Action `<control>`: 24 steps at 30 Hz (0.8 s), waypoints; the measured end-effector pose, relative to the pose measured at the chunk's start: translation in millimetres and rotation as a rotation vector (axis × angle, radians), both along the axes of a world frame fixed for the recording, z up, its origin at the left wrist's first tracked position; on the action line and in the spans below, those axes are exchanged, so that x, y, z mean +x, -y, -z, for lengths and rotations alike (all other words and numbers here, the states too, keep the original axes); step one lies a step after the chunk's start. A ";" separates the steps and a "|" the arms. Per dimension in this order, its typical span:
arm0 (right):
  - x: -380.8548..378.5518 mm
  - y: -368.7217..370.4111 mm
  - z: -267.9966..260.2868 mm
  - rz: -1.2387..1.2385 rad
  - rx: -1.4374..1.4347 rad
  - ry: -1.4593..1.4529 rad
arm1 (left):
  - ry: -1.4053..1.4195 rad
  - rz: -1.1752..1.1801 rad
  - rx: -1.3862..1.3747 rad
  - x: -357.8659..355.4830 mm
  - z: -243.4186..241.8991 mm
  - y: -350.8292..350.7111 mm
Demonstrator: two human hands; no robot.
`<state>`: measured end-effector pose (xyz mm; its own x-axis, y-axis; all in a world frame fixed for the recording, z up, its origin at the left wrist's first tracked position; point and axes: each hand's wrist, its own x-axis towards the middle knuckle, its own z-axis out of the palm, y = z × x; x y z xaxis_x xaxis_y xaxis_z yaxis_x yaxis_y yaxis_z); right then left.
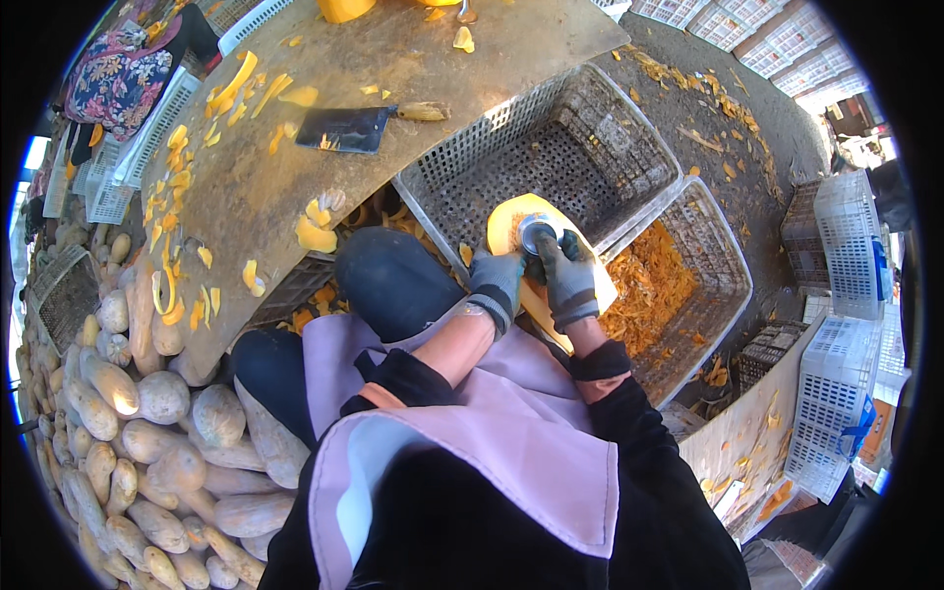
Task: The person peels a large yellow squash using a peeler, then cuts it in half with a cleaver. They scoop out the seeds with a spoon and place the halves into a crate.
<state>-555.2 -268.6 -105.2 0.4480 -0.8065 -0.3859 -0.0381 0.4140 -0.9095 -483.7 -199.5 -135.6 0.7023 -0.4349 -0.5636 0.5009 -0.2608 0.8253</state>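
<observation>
A peeled yellow-orange pumpkin piece (509,214) lies tilted in front of my lap, over the corner where two plastic crates meet. My left hand (495,284), in a grey knitted glove, grips its near left side. My right hand (569,280), gloved the same way, holds a round metal tool (537,230) with a bright rim against the pumpkin's flesh. Fingers cover part of the tool, so its working edge is hidden. Orange shreds of pulp (649,284) fill part of the crate (726,295) at my right.
A perforated crate (627,147) stands ahead. On the wooden table (435,66) lie a cleaver (346,129) and scattered peels (177,184). Whole pumpkins (162,398) are heaped at my left. Stacked white crates (833,398) stand right. A person in a floral garment (122,81) is at far left.
</observation>
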 end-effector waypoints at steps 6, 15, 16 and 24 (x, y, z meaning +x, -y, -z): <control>5.8 10.8 12.2 -0.099 -0.172 -0.266 | -0.051 -0.088 -0.086 -3.3 -12.9 -0.9; 2.9 4.8 -14.9 -0.172 -0.192 -0.509 | -0.078 -0.011 0.123 3.6 31.1 5.8; -1.4 7.1 -11.3 -0.172 -0.209 -0.525 | -0.037 0.029 0.157 1.5 26.7 6.3; -54.4 10.5 -13.4 -0.444 -0.468 -0.980 | -0.143 -0.016 0.105 -0.4 -8.2 1.9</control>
<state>-609.5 -279.1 -91.9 0.4018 -0.8088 -0.4293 -0.8639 -0.1793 -0.4707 -484.2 -201.3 -127.4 0.6179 -0.3581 -0.7000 0.6159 -0.3329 0.7140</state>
